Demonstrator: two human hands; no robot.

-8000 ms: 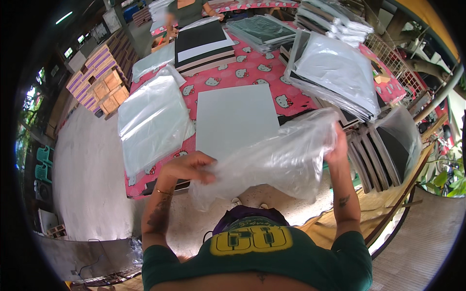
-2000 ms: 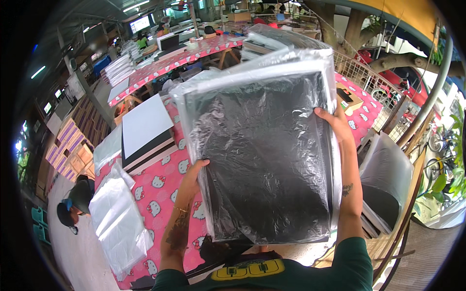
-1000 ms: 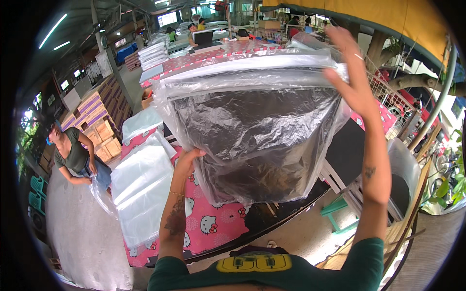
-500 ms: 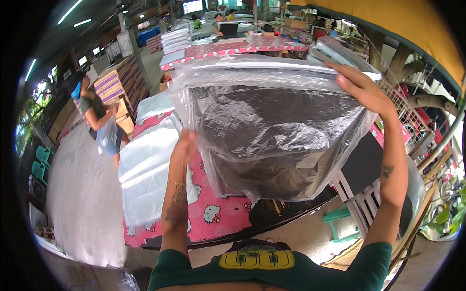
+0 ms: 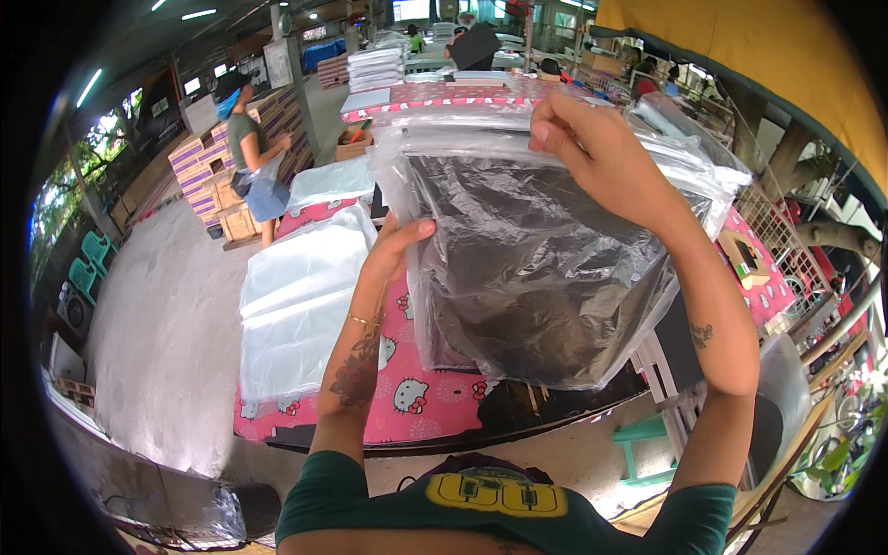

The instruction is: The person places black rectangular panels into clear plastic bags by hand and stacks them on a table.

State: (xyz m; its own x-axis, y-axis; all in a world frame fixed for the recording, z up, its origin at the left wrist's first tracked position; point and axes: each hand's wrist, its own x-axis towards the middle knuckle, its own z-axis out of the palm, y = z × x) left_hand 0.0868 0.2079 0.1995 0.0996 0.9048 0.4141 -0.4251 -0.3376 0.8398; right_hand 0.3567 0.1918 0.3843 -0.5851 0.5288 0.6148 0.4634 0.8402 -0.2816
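Observation:
A large clear plastic bag with a dark flat panel inside stands tilted up on the table in front of me. My left hand grips its left edge, thumb on the near face and fingers hidden behind. Over the bag's folded upper edge, my right hand is closed with the fingers curled in. Whatever its fingertips pinch, if anything, is too small to make out. Left of the bag lies a pile of clear plastic sleeves on the pink patterned table cover.
Behind is another pink-covered table with a white stack. A person stands at the left beside stacked cartons. A wooden box sits at the right; a green stool stands below the table edge.
My right hand has moved left along the bag's upper edge and its spread fingers have curled closed. My left thumb now lies over the bag's left edge. The view has shifted slightly.

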